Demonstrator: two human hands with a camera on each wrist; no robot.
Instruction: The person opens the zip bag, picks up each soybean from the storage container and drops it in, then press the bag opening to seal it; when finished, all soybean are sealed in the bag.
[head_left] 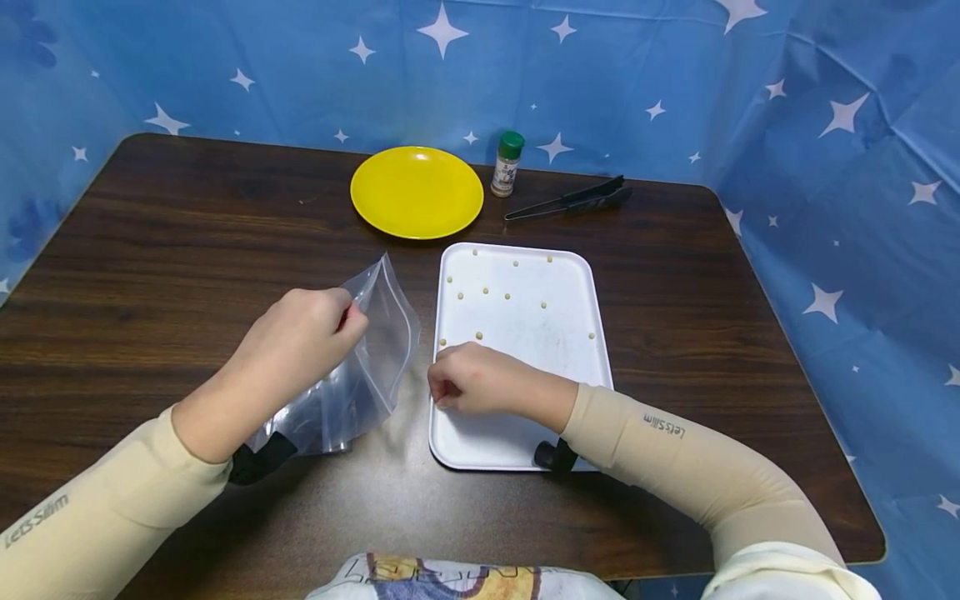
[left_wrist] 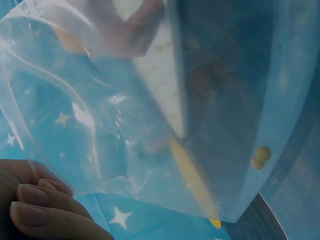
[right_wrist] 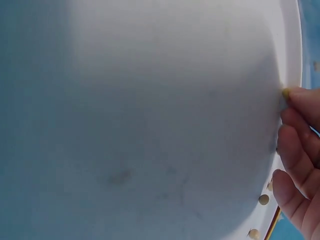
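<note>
My left hand (head_left: 341,321) pinches the top edge of a clear zip bag (head_left: 378,354) and holds it up over the dark table, left of the tray. In the left wrist view, two small tan beans (left_wrist: 261,156) lie inside the bag (left_wrist: 150,125), and my fingers (left_wrist: 40,207) grip its lower left corner. My right hand (head_left: 444,393) rests curled on the left rim of the white tray (head_left: 547,308). The right wrist view shows its fingertips (right_wrist: 300,150) pinching a small yellowish bean (right_wrist: 285,92) at the tray edge. Several loose beans (head_left: 486,292) are scattered over the tray's far half.
A yellow plate (head_left: 417,192) sits beyond the tray. Right of it stand a green-capped spice jar (head_left: 508,163) and black tongs (head_left: 573,200). Blue star-patterned cloth walls in the brown table (head_left: 187,233) on three sides.
</note>
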